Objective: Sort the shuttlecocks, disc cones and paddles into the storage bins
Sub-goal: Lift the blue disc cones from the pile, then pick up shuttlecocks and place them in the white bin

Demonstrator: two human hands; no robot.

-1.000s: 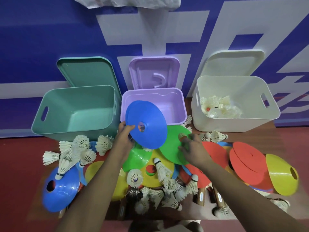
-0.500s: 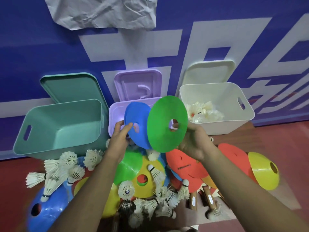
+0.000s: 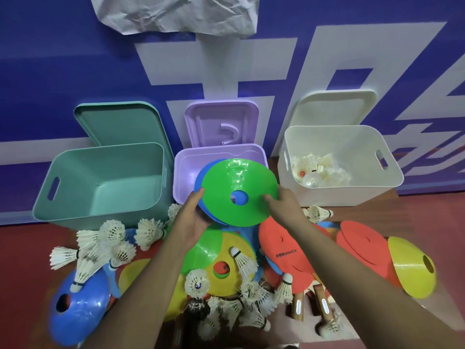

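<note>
Cones nested: green cone (image 3: 239, 182) sits over blue cone (image 3: 198, 181), holes lined up, blue showing through the centre. Left hand (image 3: 193, 219) grips the pair's left rim, thumb on top, fingers hidden beneath; right hand (image 3: 285, 210) pinches the green rim opposite. The two-sided hold likely keeps the floppy discs seated together. The stack hangs tilted over the front edge of the purple bin (image 3: 181, 172), probably the cone bin, since the white bin (image 3: 339, 197) already holds shuttlecocks (image 3: 317, 170). Paddles (image 3: 284, 250) lie on the floor below.
</note>
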